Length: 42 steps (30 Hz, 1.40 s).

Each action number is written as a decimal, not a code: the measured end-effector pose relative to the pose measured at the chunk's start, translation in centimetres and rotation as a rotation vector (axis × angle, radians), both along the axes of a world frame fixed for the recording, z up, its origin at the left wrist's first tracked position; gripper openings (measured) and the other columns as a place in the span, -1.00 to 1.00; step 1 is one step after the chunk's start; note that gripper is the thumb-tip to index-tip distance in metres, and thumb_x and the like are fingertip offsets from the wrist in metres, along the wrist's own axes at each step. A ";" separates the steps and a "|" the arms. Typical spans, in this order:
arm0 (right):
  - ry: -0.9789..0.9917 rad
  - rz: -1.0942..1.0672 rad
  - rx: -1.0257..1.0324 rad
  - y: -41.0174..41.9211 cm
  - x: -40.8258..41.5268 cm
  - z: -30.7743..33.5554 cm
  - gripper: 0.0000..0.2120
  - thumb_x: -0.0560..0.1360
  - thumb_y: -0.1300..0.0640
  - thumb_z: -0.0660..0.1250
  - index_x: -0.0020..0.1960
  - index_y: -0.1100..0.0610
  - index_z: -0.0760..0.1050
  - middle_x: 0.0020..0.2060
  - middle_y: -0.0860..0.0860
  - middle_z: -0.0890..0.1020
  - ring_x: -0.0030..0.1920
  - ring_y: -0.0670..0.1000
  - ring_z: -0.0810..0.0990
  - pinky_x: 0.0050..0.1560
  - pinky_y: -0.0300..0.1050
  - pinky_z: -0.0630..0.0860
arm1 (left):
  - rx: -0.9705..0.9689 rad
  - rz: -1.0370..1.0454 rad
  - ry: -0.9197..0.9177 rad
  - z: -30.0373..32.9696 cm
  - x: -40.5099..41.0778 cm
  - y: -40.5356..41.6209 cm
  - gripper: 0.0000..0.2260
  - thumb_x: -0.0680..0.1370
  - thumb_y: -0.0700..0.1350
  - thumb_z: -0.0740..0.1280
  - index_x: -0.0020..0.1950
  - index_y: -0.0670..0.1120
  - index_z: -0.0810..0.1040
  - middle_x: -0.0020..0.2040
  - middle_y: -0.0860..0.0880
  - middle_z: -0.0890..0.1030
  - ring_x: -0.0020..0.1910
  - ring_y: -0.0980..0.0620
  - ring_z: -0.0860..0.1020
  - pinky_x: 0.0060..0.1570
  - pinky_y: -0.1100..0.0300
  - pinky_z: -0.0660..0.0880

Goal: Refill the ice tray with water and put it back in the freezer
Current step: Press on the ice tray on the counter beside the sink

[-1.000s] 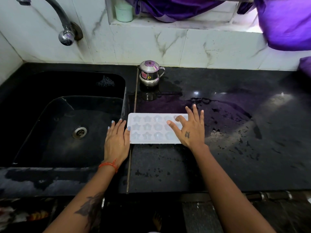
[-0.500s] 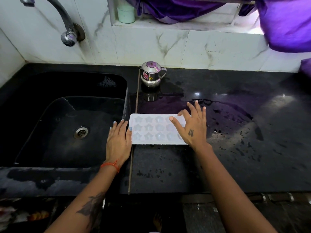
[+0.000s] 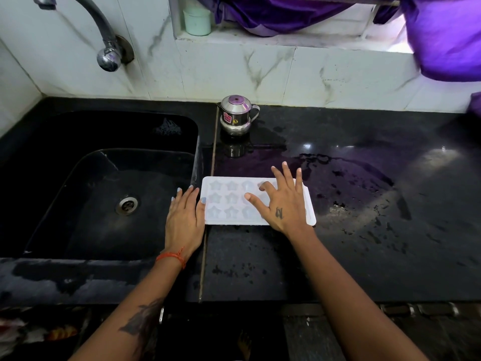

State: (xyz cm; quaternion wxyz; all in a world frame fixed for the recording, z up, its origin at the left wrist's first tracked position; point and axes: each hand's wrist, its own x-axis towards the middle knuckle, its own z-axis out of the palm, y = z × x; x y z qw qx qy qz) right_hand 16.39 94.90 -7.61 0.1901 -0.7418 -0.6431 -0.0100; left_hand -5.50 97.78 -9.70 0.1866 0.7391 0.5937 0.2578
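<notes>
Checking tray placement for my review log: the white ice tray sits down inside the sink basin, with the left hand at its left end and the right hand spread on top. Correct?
Not quite. The head view shows the ice tray lying flat on the black counter just right of the sink, not inside the basin. The rest holds: the left hand is at its left end and the right hand is spread on top.

Before you runs a black polished stone counter (image 3: 364, 243), wet in patches and reflecting daylight. A black sink (image 3: 78, 194) is set into its left part, with a steel drain (image 3: 127, 204). You face white marble-veined wall tiles (image 3: 234, 71), a wall-mounted tap (image 3: 104, 35), and purple curtains (image 3: 442, 35) across the window ledge (image 3: 286, 40).
</notes>
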 end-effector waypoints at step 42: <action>-0.020 -0.036 -0.077 -0.3 0.1 0.0 -0.31 0.41 -0.47 -0.19 0.11 -0.11 0.52 0.49 0.12 0.24 0.55 0.10 -0.10 0.46 0.13 -0.37 | -0.005 0.002 0.011 0.0 0.0 -0.1 -0.50 0.62 0.07 -0.05 0.45 -0.16 0.31 0.48 -0.11 0.30 0.52 -0.06 0.12 0.50 0.07 -0.03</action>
